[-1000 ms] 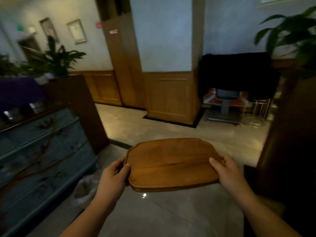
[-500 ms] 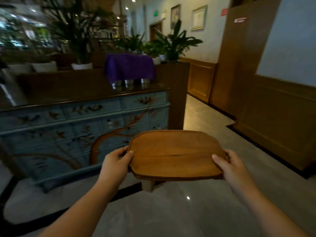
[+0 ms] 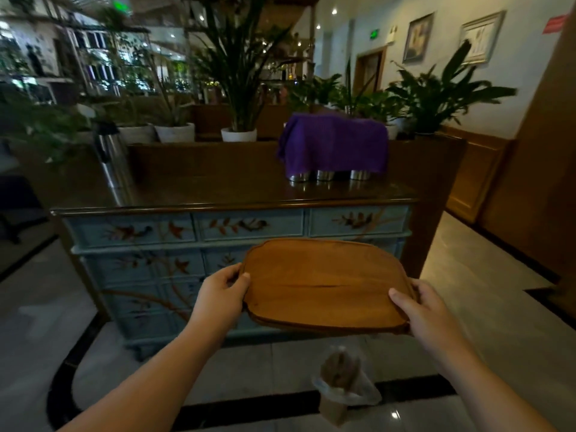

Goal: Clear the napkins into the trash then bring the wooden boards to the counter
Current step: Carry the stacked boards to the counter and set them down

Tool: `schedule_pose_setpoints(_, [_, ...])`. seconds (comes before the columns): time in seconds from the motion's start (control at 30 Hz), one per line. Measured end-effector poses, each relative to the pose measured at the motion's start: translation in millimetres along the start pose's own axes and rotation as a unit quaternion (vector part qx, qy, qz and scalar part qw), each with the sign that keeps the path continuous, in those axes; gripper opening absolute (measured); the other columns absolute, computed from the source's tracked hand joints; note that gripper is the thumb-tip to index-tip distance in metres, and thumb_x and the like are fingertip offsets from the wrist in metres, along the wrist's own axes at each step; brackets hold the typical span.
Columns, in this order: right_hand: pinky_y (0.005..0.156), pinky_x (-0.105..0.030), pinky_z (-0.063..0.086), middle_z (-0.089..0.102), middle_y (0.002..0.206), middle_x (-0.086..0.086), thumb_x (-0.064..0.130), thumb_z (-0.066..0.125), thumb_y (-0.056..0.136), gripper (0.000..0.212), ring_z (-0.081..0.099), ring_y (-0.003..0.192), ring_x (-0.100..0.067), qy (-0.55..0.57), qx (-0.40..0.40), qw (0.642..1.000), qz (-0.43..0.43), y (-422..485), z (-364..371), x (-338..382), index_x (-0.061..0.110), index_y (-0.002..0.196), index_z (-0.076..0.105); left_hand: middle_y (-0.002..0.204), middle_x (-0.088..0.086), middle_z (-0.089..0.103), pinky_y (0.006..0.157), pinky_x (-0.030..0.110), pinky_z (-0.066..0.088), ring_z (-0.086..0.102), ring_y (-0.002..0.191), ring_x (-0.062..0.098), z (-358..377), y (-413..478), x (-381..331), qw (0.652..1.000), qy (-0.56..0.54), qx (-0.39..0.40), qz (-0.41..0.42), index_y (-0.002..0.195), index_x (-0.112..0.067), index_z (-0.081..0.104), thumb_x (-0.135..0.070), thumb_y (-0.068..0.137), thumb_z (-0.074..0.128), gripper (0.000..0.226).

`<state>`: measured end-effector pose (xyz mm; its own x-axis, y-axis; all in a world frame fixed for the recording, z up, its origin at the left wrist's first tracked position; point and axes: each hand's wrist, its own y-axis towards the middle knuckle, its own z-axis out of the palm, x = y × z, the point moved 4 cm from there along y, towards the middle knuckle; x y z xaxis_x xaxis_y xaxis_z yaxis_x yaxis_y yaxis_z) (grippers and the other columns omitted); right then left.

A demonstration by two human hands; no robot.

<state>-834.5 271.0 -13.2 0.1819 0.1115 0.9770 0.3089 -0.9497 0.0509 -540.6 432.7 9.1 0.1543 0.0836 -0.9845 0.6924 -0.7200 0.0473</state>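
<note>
Left hand [image 3: 223,296] fingers curled, clamping the wooden board [image 3: 324,283] at its left end; right hand [image 3: 425,310] closed on the right end. Board level, long axis left-right, countertop [image 3: 249,194] ahead and higher, so likely lift forward.

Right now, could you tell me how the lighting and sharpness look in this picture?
Head view: dim overall; the board and both hands, left and right, are fairly sharp; the counter top shows faint reflections; plants at the edges look soft and bowed by the wide lens.
</note>
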Motion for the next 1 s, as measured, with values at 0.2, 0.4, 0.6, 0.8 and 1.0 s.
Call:
schedule_pose_setpoints(0.2, [0.065,-0.031,0.048,0.058,0.106,0.002,0.039,0.059,0.089,0.034,0.059,0.092,-0.016,-0.008,0.035,0.999,0.004,112.9,57.8,-11.1,0.023,0.117,0.049,0.097,0.000,0.070,0.067,0.034,0.058,0.070,0.077,0.014,-4.4,100.4,23.1,0.998,0.035,-0.042,-0.025,0.123,-0.022,0.056,-0.031,0.093,0.051,0.032])
schedule_pose_setpoints(0.4, [0.058,-0.027,0.047,0.060,0.104,0.002,0.043,0.057,0.089,0.029,0.061,0.087,-0.014,-0.012,0.101,0.995,0.008,250.7,120.9,-26.6,0.027,0.112,0.049,0.087,-0.003,0.071,0.055,0.022,0.054,0.069,0.069,0.009,6.2,208.3,43.8,0.993,0.056,-0.090,-0.044,0.105,-0.033,0.058,-0.027,0.093,0.051,0.015])
schedule_pose_setpoints(0.6, [0.062,-0.028,0.045,0.060,0.105,0.004,0.051,0.055,0.088,0.030,0.061,0.089,-0.014,-0.040,0.197,0.979,0.024,361.9,183.4,-15.5,0.030,0.109,0.047,0.108,0.003,0.066,0.085,0.043,0.054,0.064,0.092,0.019,-7.9,303.6,39.1,0.982,0.105,-0.140,-0.070,0.127,-0.016,0.054,-0.029,0.092,0.053,0.038])
schedule_pose_setpoints(0.8, [0.070,-0.031,0.048,0.055,0.111,0.010,0.051,0.051,0.090,0.036,0.058,0.095,-0.012,-0.067,0.250,0.966,-0.001,437.9,251.6,-2.4,0.031,0.118,0.041,0.110,0.006,0.066,0.087,0.043,0.053,0.063,0.095,0.020,-37.0,381.6,42.9,0.973,0.146,-0.169,-0.063,0.127,-0.014,0.055,-0.028,0.092,0.053,0.037])
schedule_pose_setpoints(1.0, [0.066,-0.027,0.044,0.054,0.112,0.007,0.048,0.049,0.092,0.039,0.056,0.095,-0.012,-0.089,0.256,0.963,-0.014,502.2,323.4,3.6,0.027,0.124,0.039,0.093,-0.007,0.068,0.060,0.018,0.050,0.065,0.076,0.006,-72.0,476.8,63.2,0.971,0.145,-0.184,-0.040,0.121,-0.017,0.059,-0.027,0.091,0.055,0.032])
